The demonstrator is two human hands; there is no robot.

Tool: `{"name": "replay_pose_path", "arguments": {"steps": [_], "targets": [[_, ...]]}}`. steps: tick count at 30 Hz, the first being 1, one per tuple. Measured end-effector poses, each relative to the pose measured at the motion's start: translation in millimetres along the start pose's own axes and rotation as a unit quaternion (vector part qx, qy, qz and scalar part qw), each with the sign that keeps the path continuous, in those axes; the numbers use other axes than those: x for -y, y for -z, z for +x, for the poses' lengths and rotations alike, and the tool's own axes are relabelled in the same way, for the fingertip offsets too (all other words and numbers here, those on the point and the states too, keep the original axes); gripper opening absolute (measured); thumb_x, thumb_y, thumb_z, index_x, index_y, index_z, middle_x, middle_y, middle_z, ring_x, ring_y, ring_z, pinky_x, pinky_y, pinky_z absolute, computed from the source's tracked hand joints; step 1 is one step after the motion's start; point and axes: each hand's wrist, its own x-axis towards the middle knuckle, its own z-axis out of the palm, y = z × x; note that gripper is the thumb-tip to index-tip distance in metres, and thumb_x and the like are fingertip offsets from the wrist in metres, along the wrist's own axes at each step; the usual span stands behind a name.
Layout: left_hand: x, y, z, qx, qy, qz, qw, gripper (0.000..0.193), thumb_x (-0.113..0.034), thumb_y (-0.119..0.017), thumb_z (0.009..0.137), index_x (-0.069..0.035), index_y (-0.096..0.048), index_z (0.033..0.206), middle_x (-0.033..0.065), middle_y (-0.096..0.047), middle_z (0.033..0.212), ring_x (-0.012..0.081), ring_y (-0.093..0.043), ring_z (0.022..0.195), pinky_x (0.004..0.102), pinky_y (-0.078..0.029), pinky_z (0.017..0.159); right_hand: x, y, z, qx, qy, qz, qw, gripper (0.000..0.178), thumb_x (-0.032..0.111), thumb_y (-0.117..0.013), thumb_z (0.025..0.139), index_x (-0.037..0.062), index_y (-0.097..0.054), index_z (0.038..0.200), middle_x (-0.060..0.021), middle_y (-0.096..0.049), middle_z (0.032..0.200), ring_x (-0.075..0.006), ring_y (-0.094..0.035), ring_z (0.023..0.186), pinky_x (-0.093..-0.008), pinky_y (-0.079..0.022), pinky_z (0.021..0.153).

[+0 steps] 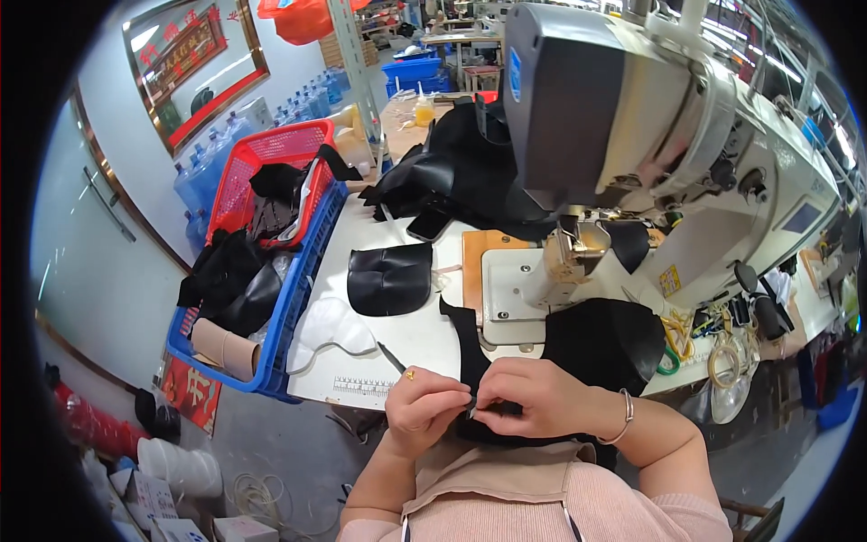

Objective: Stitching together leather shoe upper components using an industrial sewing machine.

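Note:
My left hand [426, 406] and my right hand [535, 397] meet at the table's front edge, fingertips pinched together. Between them is a small dark bit, too small to name. Black material [465, 339] runs down behind my hands and shows again below them, over my lap. Beside my left hand, a thin dark pointed tool [390, 358] lies on the white table, partly hidden. A wider black piece [605, 341] spreads to the right of my right hand. Just beyond stands the sewing machine [722, 208], its metal bed plate [510, 294] facing me.
On the left, a blue basket [293, 348] and a red basket [262, 144] hold black pieces. A stitched black panel [390, 278], white cut pieces [330, 334] and a phone [429, 223] lie on the table. Scissors [673, 339] and tape rolls [722, 366] are at right.

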Motion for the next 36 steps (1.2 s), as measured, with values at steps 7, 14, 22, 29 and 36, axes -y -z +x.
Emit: {"name": "replay_pose_path", "arguments": {"steps": [7, 14, 22, 29, 36], "targets": [[-10.0, -8.9, 3.2, 0.046, 0.001, -0.031, 0.998, 0.02, 0.002, -0.072, 0.061, -0.006, -0.065, 0.078, 0.0065, -0.064, 0.078, 0.0177, -0.058, 0.066, 0.0269, -0.044, 0.057, 2.2, 6.4, -21.5, 0.0, 0.019, 0.095, 0.995, 0.013, 0.005, -0.068, 0.072, 0.0053, -0.055, 0.073, -0.0074, -0.055, 0.078, -0.0207, -0.058, 0.072, -0.0282, -0.048, 0.062], [-9.7, 15.3, 5.7, -0.256, 0.173, -0.524, 0.794, 0.014, -0.02, -0.056, 0.089, -0.009, -0.053, 0.096, 0.0031, -0.051, 0.075, 0.0104, -0.042, 0.05, 0.0247, -0.032, 0.045, 7.0, 45.5, -97.5, -0.348, -0.069, 0.607, 0.711, 0.016, -0.005, -0.047, 0.08, 0.0047, -0.039, 0.072, -0.0084, -0.044, 0.063, -0.0144, -0.048, 0.042, -0.0348, -0.051, 0.047], [7.6, 97.2, -2.1, -0.215, 0.162, -0.636, 0.723, 0.021, -0.023, -0.035, 0.098, -0.008, -0.045, 0.108, 0.0052, -0.05, 0.085, 0.0107, -0.043, 0.054, 0.0232, -0.034, 0.05, 57.3, 122.1, -300.5, -0.29, -0.545, -0.38, 0.689, 0.04, 0.0, -0.07, 0.061, -0.0027, -0.053, 0.096, -0.0154, -0.058, 0.095, -0.0286, -0.058, 0.089, -0.0313, -0.046, 0.083], [1.1, 61.8, 24.6, -0.109, 0.32, -0.488, 0.805, 0.012, -0.013, -0.054, 0.089, -0.004, -0.049, 0.095, 0.0056, -0.056, 0.083, 0.0114, -0.052, 0.064, 0.0216, -0.043, 0.058, -10.4, 106.6, -150.9, -0.265, -0.328, -0.259, 0.869, 0.034, 0.008, -0.072, 0.069, 0.0038, -0.06, 0.1, -0.0106, -0.062, 0.099, -0.0245, -0.059, 0.091, -0.0301, -0.045, 0.082], [1.6, -12.0, 61.0, -0.21, 0.367, -0.558, 0.714, 0.016, -0.007, -0.05, 0.09, -0.007, -0.051, 0.106, 0.0057, -0.06, 0.103, 0.0167, -0.059, 0.094, 0.0305, -0.049, 0.085, -11.0, 47.2, -44.3, 0.004, -0.146, 0.093, 0.985, 0.064, 0.03, -0.075, 0.072, -0.0022, -0.048, 0.12, -0.0154, -0.06, 0.107, -0.0242, -0.059, 0.096, -0.0326, -0.045, 0.087]]}}
